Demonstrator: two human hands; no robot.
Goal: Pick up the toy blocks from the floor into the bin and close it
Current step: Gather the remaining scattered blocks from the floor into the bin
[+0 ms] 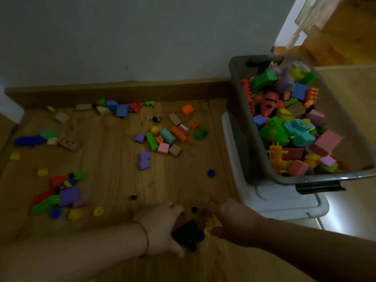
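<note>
Your left grip (162, 226) curls round a dark block (187, 231). The right grip (230, 220) cups in opposite, by a yellow piece (210, 223); can't tell if it's holding. Both face inward, prob. to scoop the pile betw. them. The bin (234, 110) sits ahead-right of the right grip, open, w/ the lid (284, 202) under it. More blocks (166, 137) lie ahead.

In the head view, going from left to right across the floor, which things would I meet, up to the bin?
Long dark-blue flat toy piece → yellow plastic ring → purple notched foam block → orange plastic cube block → small blue round cap → grey translucent plastic bin, filled with blocks.
</note>
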